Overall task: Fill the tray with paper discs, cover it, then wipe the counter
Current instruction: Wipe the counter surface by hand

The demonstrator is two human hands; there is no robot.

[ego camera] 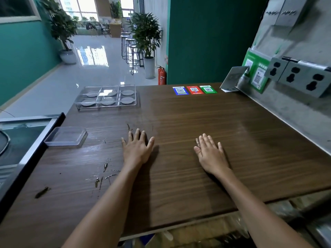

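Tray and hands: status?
Left hand and right hand flat on the counter, holding nothing. Tray at far left, a disc in each compartment. Lid lies apart, nearer. Wet streaks near left arm.

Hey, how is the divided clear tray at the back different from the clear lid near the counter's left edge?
The tray is split into six compartments, each holding a grey disc; the lid is one undivided, empty piece. The tray sits farther back and looks larger; the lid lies nearer the left hand. Both are clear plastic, resting on the counter.
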